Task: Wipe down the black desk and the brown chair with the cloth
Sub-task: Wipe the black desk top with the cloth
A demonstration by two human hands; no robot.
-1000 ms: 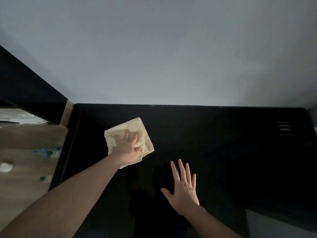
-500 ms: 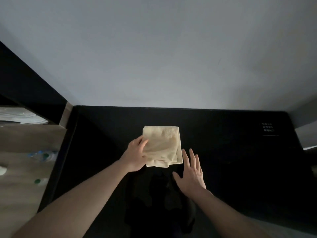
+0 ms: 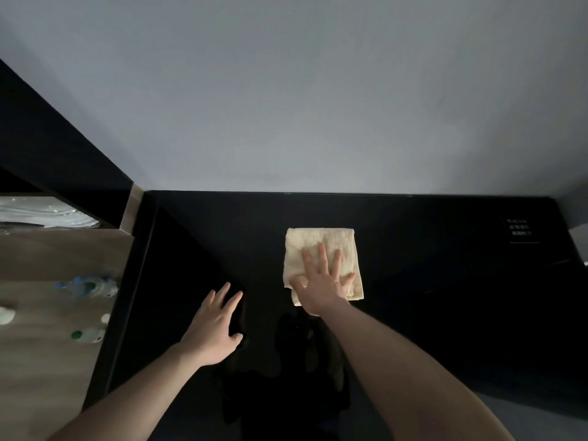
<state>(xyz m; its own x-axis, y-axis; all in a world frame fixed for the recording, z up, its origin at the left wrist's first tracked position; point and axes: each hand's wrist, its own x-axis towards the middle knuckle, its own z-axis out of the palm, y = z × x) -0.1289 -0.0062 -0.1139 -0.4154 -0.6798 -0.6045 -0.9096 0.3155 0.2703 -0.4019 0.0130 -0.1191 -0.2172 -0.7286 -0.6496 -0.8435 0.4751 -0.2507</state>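
Observation:
A folded cream cloth [image 3: 319, 246] lies flat on the glossy black desk [image 3: 445, 297], a little right of the middle. My right hand [image 3: 323, 283] presses on the cloth's near half with its fingers spread and straight. My left hand [image 3: 216, 329] rests flat on the bare desk to the left of the cloth, fingers straight, holding nothing. The brown chair is not in view.
A grey wall [image 3: 302, 106] stands right behind the desk. To the left is a lower wooden surface [image 3: 47, 265] with plastic bottles [image 3: 87, 286] lying on it. A small white printed label [image 3: 519, 226] sits at the desk's far right.
My left hand let go of the cloth and dropped onto the bare desk. My right hand moved onto the cloth, which shifted from the left part of the desk to right of centre.

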